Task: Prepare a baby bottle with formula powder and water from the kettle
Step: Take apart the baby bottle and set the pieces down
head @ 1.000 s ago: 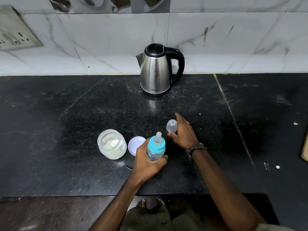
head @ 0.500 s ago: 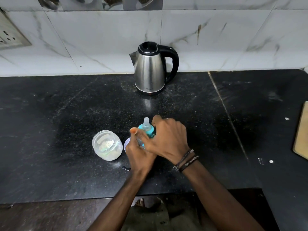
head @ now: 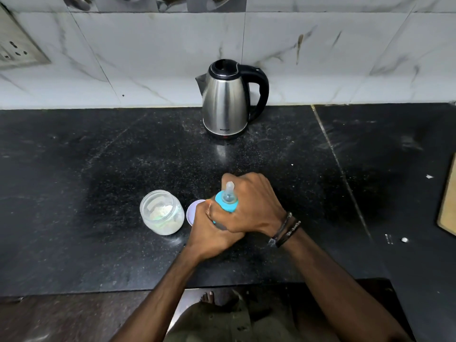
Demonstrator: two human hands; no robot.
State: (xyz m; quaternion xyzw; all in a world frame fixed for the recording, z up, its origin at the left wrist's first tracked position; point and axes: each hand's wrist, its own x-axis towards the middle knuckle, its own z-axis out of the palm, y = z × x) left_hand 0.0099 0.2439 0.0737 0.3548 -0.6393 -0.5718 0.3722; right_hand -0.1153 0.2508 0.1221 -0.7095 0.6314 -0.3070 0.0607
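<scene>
Black counter (head: 74, 169): kettle (head: 225, 104), jar (head: 161, 213), lid (head: 192, 213).

Both forearms reaching fwd from bottom of frame, converging at centre. Left hand (head: 209, 230) sitting lower, fingers curling round the bottle (head: 225, 206) body — gripping it, thumb side up. Right hand (head: 251, 208) lying over the top w/ back of hand facing camera, fingers wrapping the teal collar (head: 229, 207). Hands touching, right overlapping left. Right wrist wearing dark bands (head: 286, 230). Bare foot (head: 207, 297) showing below — partly hidden.
</scene>
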